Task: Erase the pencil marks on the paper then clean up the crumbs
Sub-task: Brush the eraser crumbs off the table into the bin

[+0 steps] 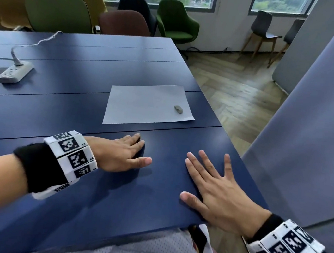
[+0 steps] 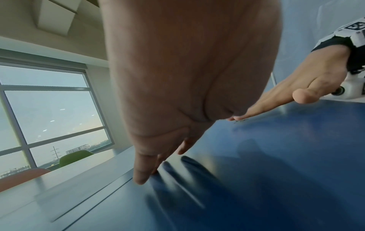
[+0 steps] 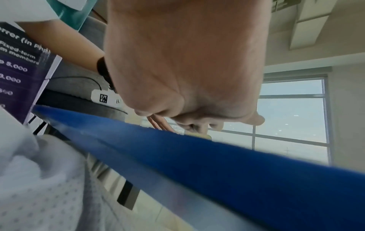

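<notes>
My left hand and right hand lie flat and relaxed on the blue table, fingers straight, holding nothing; I judge this a resting pose with the erasing not begun. The paper lies beyond my hands, well apart from them, and the eraser sits on the paper's right part. I cannot make out pencil marks from here. Left of the paper rests a power strip; beyond the table stand chairs under windows.
</notes>
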